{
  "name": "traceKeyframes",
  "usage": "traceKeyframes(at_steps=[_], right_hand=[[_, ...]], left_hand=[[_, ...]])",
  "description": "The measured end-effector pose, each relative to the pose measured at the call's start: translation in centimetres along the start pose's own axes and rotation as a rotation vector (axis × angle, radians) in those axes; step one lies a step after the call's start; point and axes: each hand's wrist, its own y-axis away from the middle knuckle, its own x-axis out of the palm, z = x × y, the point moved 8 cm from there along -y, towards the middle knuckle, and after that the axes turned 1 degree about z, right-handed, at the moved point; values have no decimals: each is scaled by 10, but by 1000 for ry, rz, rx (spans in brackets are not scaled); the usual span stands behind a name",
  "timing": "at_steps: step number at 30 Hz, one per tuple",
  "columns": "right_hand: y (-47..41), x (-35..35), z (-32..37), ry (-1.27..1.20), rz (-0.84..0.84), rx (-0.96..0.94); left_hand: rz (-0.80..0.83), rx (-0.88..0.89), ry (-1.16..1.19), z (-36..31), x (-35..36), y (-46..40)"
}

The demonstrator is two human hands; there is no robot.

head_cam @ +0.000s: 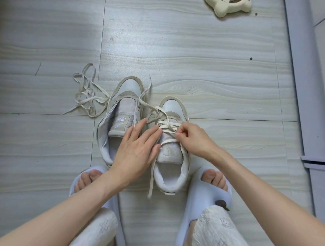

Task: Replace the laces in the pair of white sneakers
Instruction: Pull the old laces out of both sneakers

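Two white sneakers with beige trim stand side by side on the floor, toes pointing away. The left sneaker [120,109] has no lace in its eyelets. The right sneaker [172,142] carries a cream lace [169,126] crossed over its tongue, one end trailing down past its left side. My left hand [137,148] lies with straight fingers on the right sneaker's left side. My right hand [193,138] pinches the lace at the shoe's right eyelets. A loose cream lace [85,97] lies tangled on the floor left of the shoes.
Grey wood-look floor tiles [217,78] surround the shoes. A cream pet food bowl [228,3] with kibble sits at the top. A white door frame [312,94] runs along the right. My feet in pale slides [207,186] flank the shoes.
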Motion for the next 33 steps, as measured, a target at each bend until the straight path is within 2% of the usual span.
traceKeyframes(at_steps=[4, 9, 11, 14, 16, 20, 25, 27, 30, 33], right_hand=[[-5, -12, 7, 40, -84, -64], [-14, -21, 35, 144, -77, -159], [-15, -29, 27, 0, -130, -132], [0, -35, -7, -482, -261, -13], [17, -27, -35, -643, -310, 76], [32, 1, -50, -585, -203, 84], [12, -7, -25, -314, -232, -20], [3, -26, -22, -428, -256, 18], [1, -71, -24, -696, -423, 57], [8, -70, -32, -652, -385, 59]], left_hand=[[-1, -4, 2, -1, 0, 1], [-6, -10, 26, 0, -2, 1], [4, -17, 37, 2, -1, 1], [9, -14, 46, 3, 0, 1], [6, -13, 44, 3, -1, 2], [0, -11, 31, 2, -1, 3], [5, -15, 33, 3, -1, 3], [-3, -16, 35, 2, -3, 2], [-12, -3, 27, 1, -4, 2], [-12, 5, 24, 1, -4, 3]])
